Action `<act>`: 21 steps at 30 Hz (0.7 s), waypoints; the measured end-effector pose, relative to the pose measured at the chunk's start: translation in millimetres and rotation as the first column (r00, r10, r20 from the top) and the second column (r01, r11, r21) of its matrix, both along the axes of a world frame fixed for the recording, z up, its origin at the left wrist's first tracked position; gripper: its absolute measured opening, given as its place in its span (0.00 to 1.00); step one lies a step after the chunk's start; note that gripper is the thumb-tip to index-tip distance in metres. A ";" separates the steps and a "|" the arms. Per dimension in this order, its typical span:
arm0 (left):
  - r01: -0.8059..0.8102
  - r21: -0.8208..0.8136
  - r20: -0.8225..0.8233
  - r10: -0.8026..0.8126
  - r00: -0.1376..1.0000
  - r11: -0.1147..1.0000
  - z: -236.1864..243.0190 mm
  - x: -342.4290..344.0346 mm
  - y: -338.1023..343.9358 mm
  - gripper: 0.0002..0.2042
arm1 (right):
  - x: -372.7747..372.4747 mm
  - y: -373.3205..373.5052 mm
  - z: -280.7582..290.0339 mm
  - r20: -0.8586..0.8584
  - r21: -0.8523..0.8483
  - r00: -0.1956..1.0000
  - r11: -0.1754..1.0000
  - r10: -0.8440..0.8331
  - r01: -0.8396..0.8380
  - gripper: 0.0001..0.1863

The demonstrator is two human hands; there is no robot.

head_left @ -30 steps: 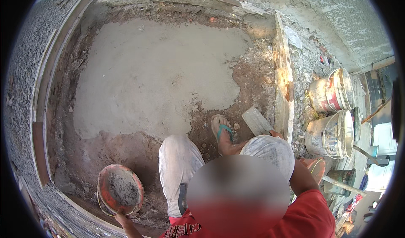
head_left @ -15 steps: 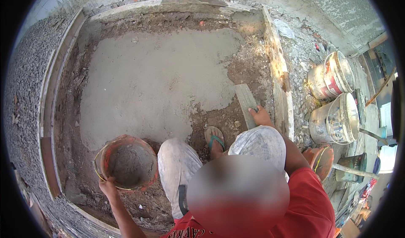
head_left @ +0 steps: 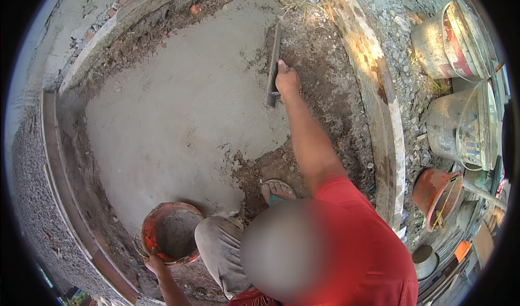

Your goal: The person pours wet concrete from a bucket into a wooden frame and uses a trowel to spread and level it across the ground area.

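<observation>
Right hand [head_left: 286, 80] clamped on float [head_left: 273, 62], edge-down on wet screed [head_left: 179, 116] for levelling; left hand [head_left: 155, 263] grips mortar pan [head_left: 170, 233] rim, near for reloading.

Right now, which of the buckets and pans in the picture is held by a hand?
The orange pan at lower left: the left hand grips its rim. The buckets on the right stand untouched.

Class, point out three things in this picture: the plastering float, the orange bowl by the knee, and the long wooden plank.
plastering float [head_left: 273, 62], head view, middle of its blade.
orange bowl [head_left: 187, 259], head view, near rim.
wooden plank [head_left: 374, 94], head view, sunlit top face.
</observation>
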State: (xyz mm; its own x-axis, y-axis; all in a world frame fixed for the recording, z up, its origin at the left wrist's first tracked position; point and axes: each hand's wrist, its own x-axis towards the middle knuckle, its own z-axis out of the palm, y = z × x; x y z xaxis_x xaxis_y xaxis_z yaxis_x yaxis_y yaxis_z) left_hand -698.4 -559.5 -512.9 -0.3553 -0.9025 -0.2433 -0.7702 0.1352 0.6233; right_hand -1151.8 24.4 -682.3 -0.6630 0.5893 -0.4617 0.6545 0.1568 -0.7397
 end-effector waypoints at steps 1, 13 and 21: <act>0.030 0.025 -0.022 -0.030 0.999 0.999 -3.7 -27.6 13.9 0.22 | 20.1 20.1 -1.0 0.019 0.036 0.998 0.997 -0.066 0.066 0.43; -0.092 0.246 -0.187 0.140 0.972 0.965 -29.1 9.2 -60.1 0.23 | 324.8 59.3 96.4 0.013 0.307 0.938 0.892 0.346 -0.333 0.16; -0.101 0.224 -0.207 0.148 0.967 0.969 -18.0 39.6 -47.4 0.24 | -71.7 114.3 128.2 0.639 0.761 0.589 -0.296 0.496 -0.577 0.12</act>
State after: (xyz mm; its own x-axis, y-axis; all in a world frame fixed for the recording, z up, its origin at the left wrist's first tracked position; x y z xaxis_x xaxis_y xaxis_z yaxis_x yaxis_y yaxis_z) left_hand -658.9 -606.9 -530.9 -0.3096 -0.8798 -0.3608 -0.6128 -0.1056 0.7831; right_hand -1223.5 138.7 -554.1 -0.9917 -0.1262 -0.0262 -0.1243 0.8818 0.4549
